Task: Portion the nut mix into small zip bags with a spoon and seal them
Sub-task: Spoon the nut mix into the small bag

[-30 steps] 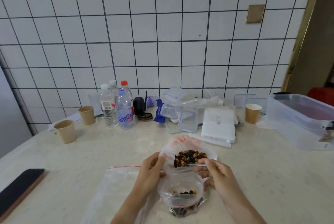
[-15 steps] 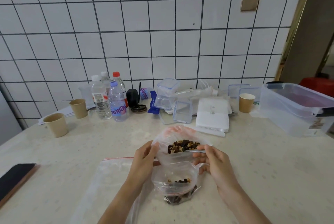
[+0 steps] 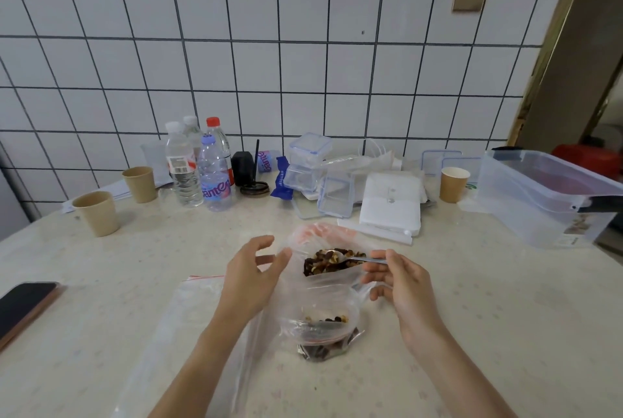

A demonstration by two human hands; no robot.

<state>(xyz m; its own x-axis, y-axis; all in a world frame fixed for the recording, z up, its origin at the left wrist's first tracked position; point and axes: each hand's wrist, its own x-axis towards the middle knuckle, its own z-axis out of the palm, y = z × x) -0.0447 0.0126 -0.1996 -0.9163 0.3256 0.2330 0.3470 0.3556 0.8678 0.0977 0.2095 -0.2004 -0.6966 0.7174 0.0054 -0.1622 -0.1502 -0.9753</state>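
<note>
A metal spoon (image 3: pixel 357 258) is dipping into the nut mix (image 3: pixel 332 262) inside a large clear bag (image 3: pixel 323 249) with a red-tinted top, sitting at the middle of the table (image 3: pixel 488 299). The right hand (image 3: pixel 401 286) is pinching the spoon's handle between thumb and fingers, the bowl of the spoon lying among the nuts. Just in front of the large bag, a small zip bag (image 3: pixel 320 323) is standing open with a few nuts and dark pieces at its bottom. The left hand (image 3: pixel 251 277) is hovering beside the large bag, fingers relaxed and spread, gripping nothing. A flat clear zip bag with a red strip (image 3: pixel 188 313) is lying under the left forearm.

Farther back, water bottles (image 3: pixel 199 168) are standing together near the tiled wall; one is carrying a purple label with letters reading "ante" in part. Paper cups (image 3: pixel 97 212) are standing to the left, another paper cup (image 3: pixel 453 184) to the right. Clear snap-lid boxes (image 3: pixel 308 161), a white stack (image 3: pixel 391 207) and a large clear bin (image 3: pixel 539 202) are sitting along the back. A dark phone (image 3: pixel 25 303) is lying at the left edge.
</note>
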